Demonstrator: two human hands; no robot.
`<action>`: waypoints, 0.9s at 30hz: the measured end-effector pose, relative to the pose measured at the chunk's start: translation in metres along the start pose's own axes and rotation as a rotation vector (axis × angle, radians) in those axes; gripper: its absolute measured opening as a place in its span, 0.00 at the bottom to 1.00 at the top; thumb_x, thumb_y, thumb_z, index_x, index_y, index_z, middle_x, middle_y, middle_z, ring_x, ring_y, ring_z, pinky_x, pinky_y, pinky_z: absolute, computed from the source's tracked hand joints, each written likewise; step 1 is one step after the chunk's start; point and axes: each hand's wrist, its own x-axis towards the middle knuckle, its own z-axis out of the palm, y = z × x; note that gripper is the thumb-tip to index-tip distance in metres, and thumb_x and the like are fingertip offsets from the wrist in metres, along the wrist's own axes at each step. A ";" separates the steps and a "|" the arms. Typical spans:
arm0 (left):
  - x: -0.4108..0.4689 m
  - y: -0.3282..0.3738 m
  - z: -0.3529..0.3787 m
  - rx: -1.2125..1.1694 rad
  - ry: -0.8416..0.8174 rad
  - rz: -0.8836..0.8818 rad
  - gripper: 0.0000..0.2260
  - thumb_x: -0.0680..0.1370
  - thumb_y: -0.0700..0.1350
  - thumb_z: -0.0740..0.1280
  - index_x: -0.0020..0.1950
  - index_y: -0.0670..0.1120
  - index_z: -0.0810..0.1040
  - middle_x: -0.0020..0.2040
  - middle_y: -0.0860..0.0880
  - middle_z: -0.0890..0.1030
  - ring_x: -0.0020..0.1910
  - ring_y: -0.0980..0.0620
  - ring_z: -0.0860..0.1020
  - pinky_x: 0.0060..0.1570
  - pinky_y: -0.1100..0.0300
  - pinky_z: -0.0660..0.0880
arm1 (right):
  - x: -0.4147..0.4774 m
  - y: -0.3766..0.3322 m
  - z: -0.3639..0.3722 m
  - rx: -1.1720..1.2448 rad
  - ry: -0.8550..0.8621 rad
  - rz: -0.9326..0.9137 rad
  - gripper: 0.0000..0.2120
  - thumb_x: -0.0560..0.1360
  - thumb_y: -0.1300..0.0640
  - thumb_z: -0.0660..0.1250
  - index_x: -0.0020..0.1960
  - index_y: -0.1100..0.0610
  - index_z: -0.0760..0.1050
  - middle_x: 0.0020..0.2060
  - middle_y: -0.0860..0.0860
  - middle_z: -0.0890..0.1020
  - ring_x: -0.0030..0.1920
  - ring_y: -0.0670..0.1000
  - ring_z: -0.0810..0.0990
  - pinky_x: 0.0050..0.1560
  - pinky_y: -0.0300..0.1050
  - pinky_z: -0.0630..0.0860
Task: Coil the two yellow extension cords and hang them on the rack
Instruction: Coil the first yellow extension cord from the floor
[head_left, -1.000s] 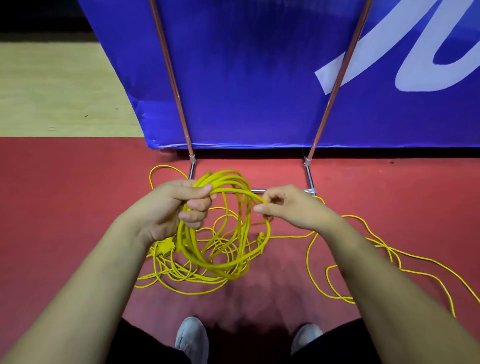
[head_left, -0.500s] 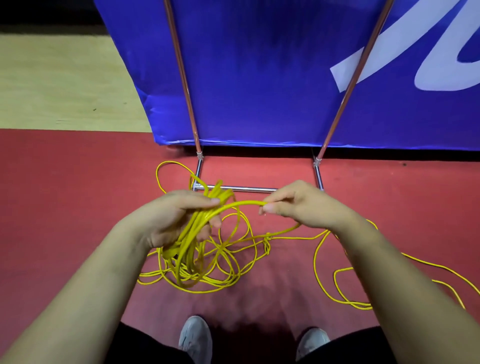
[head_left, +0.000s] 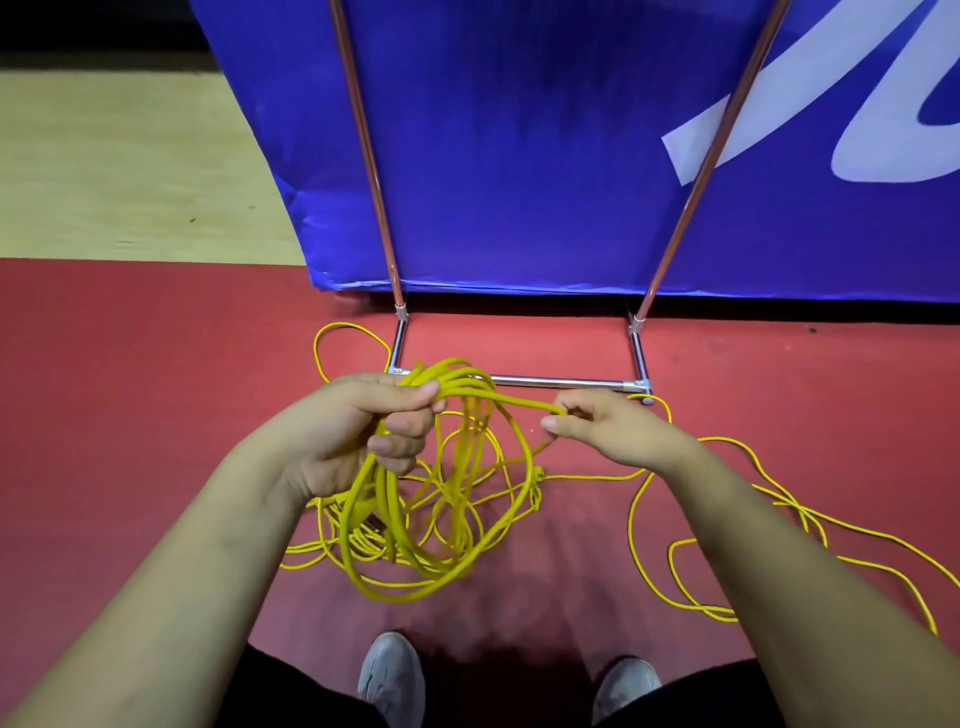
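Several loops of yellow cord (head_left: 389, 509) hang from the left hand (head_left: 358, 436), its fingers curled round them, just in front of the rack's base bar (head_left: 561, 383). The right hand (head_left: 618, 428) pinches one strand. Loose cord (head_left: 769, 488) trails right of the bar, possibly a second one. The blue banner's (head_left: 519, 156) white lettering (head_left: 779, 104) is cut off and unreadable.

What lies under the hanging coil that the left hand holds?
Visible: loose yellow cord loops tangled on the red floor, running off rightward. The coil and left hand cover how those loops cross or where they end.
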 end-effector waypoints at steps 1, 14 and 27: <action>-0.001 0.001 -0.002 0.001 -0.017 0.003 0.14 0.67 0.44 0.77 0.44 0.40 0.75 0.26 0.51 0.67 0.19 0.59 0.64 0.21 0.65 0.63 | 0.001 0.003 0.001 0.052 0.044 0.014 0.12 0.79 0.54 0.66 0.41 0.60 0.78 0.29 0.44 0.74 0.30 0.40 0.68 0.34 0.36 0.64; -0.004 0.000 -0.013 0.184 0.128 0.061 0.12 0.70 0.46 0.72 0.42 0.41 0.72 0.26 0.49 0.67 0.20 0.54 0.65 0.23 0.65 0.65 | -0.007 -0.064 -0.035 0.440 0.580 -0.112 0.11 0.76 0.51 0.68 0.39 0.56 0.79 0.21 0.44 0.63 0.25 0.49 0.59 0.27 0.42 0.56; 0.000 0.012 -0.017 -0.227 0.334 0.378 0.04 0.75 0.43 0.59 0.41 0.45 0.68 0.24 0.56 0.65 0.19 0.60 0.61 0.24 0.66 0.56 | -0.014 0.040 0.006 -0.031 -0.011 0.254 0.11 0.80 0.55 0.64 0.44 0.62 0.75 0.34 0.48 0.72 0.37 0.48 0.69 0.35 0.36 0.64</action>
